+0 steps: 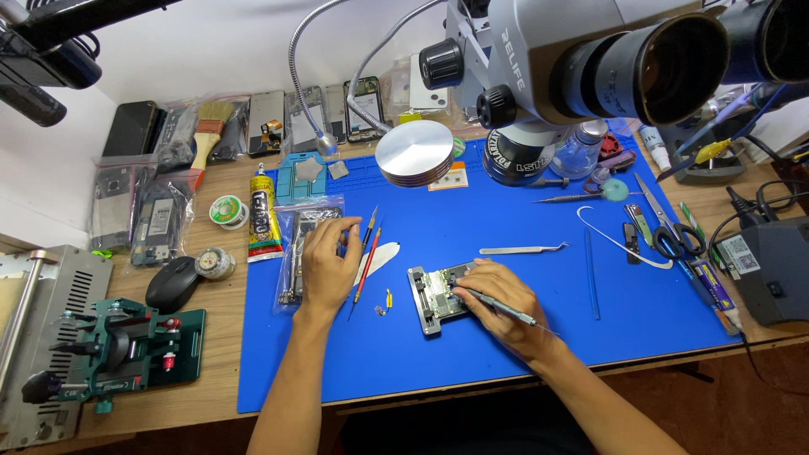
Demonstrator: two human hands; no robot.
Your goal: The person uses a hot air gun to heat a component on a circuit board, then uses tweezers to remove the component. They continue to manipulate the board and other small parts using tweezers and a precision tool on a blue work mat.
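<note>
Work was at the probing stage: right hand gripped a slim grey metal tool over the green circuit board in its grey clamp, left hand lay flat on a clear bagged phone part; next needed steady aim

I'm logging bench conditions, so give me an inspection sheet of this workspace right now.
Surface: blue mat on a wooden desk.
Job's things: circuit board in a metal holder; slim tool in the right hand.
Clutter: tweezers, scissors, glue tube, mouse, brush.
Grippers: left hand rests on a bagged phone part; right hand on the holder.
Cables: black leads at right.
Surroundings: microscope overhead, white wall.
</note>
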